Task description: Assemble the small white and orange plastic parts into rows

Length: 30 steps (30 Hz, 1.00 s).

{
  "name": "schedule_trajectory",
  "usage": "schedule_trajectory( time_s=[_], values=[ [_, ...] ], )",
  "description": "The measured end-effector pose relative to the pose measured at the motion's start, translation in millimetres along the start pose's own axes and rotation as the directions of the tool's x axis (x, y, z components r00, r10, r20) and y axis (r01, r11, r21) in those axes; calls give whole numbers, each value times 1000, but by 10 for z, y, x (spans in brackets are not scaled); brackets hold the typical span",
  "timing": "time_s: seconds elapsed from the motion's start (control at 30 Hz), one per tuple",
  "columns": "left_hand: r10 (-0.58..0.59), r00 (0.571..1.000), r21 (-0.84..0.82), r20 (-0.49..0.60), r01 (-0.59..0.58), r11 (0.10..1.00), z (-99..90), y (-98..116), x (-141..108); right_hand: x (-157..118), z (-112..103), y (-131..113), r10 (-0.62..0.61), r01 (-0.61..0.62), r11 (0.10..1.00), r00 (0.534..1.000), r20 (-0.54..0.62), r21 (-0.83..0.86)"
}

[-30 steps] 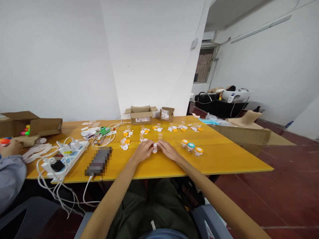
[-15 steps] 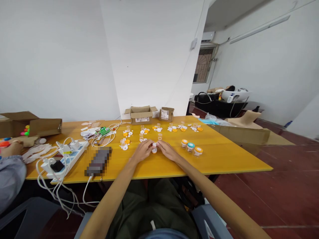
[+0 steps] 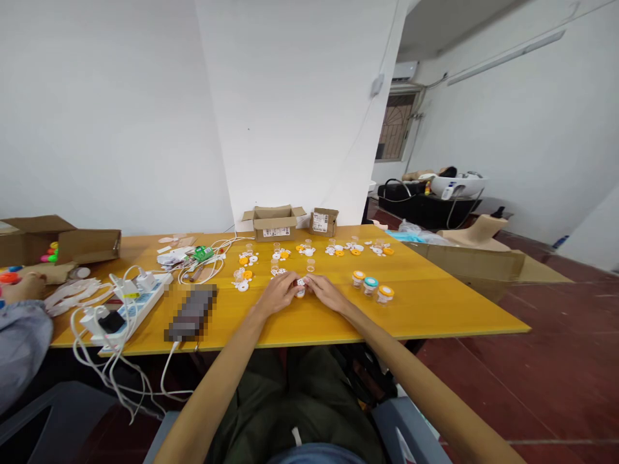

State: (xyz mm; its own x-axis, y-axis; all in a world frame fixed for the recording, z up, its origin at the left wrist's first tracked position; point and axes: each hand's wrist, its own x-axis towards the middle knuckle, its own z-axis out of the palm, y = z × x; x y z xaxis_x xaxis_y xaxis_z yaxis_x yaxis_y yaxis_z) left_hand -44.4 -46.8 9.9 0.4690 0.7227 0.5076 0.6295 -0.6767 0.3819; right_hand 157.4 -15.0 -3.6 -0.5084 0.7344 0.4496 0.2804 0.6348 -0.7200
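My left hand (image 3: 279,293) and my right hand (image 3: 329,293) meet over the table, fingers bent and closed at the tips. Between them is a small white and orange piece (image 3: 300,292), probably a jar lid; its details are too small to read. Both sets of fingertips touch it, and the fingers partly hide it. Just beyond my hands stands a small clear cup (image 3: 310,264). White discs and orange rings (image 3: 247,275) lie in little groups with clear cups beyond my hands. To the right stand lidded jars, two orange-topped (image 3: 385,294) and one teal-topped (image 3: 370,285).
Cardboard boxes (image 3: 275,229) stand at the back edge. On the left lie a power strip (image 3: 131,308) with tangled white cables, a pixelated dark device (image 3: 192,313) and a green-and-white packet (image 3: 202,254). Another person's sleeve (image 3: 24,341) and hand show at far left.
The small piece between my fingers has tilted slightly, and my fingertips have shifted a little around it. The jars, cups and loose parts stay put.
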Motion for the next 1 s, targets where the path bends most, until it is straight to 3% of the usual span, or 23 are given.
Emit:
schedule_trajectory(
  time_s=[1.0],
  values=[
    [73, 997, 1, -1, -73, 997, -31, 40, 38, 31, 15, 1, 28, -31, 997, 999, 33, 69]
  ],
)
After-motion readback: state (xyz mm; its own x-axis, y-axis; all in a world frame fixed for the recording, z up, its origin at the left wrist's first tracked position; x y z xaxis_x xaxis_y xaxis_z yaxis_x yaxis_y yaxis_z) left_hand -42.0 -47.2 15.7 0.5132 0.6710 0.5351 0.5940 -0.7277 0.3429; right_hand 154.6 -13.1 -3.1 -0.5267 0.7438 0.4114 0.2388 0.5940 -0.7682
